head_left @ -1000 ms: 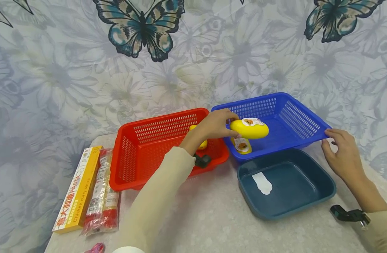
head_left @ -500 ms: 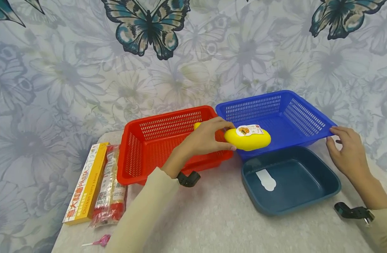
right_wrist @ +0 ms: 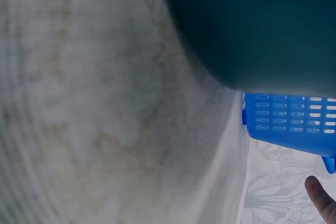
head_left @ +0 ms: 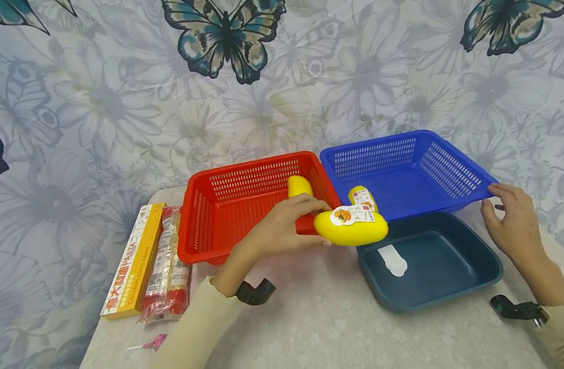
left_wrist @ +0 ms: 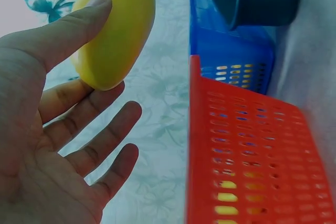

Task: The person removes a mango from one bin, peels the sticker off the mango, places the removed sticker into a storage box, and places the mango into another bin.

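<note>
My left hand [head_left: 282, 225] pinches one end of a yellow mango [head_left: 351, 229] with a printed white label, thumb on one side and fingertips on the other. In the head view the mango overlaps the near corners of the red basket [head_left: 201, 253] and the blue basket [head_left: 420, 136] and the dark teal tub's [head_left: 429, 302] left corner. A second mango [head_left: 357, 193] lies in the blue basket's near left corner, partly hidden behind the held one. Another mango [head_left: 300, 185] lies at the red basket's right side. My right hand [head_left: 514, 220] holds the blue basket's right corner at the rim.
Left of the red basket lie a yellow pasta box [head_left: 134, 261] and a clear-and-red noodle pack [head_left: 168, 271]. A pink lollipop [head_left: 157, 342] is near the front left. One white sticker-like piece [head_left: 393, 260] is in the teal tub. A patterned wall stands behind.
My left hand has brought the mango from above the blue basket toward me and slightly left, uncovering the mango in the red basket. My right hand stays at the blue basket's corner.
</note>
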### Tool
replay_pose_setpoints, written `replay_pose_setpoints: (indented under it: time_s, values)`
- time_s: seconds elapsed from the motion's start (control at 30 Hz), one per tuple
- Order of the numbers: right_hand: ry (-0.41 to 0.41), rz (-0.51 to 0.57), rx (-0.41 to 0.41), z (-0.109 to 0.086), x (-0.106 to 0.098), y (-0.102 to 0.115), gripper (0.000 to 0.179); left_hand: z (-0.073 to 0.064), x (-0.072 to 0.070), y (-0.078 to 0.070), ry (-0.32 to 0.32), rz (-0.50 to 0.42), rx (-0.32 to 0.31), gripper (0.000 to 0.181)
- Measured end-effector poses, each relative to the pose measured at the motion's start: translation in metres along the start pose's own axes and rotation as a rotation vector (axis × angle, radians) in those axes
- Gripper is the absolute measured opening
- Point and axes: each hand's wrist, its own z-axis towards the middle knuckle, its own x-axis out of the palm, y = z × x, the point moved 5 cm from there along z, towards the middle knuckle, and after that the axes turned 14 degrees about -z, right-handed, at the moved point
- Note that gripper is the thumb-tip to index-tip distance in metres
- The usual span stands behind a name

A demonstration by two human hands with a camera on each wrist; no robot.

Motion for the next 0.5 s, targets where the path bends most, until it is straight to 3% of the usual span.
replay_pose_setpoints:
  time_s: [0.3,0.5]
  values:
    - [0.026,-0.019,0.008,0.003,0.002,0.002,0.037,-0.04,-0.002,0.006,-0.026,-0.086,-0.03,0.052]
    - [0.005,-0.017,0.009,0.001,0.0,0.004,0.036,-0.058,0.003,0.008,-0.019,-0.098,-0.054,0.054]
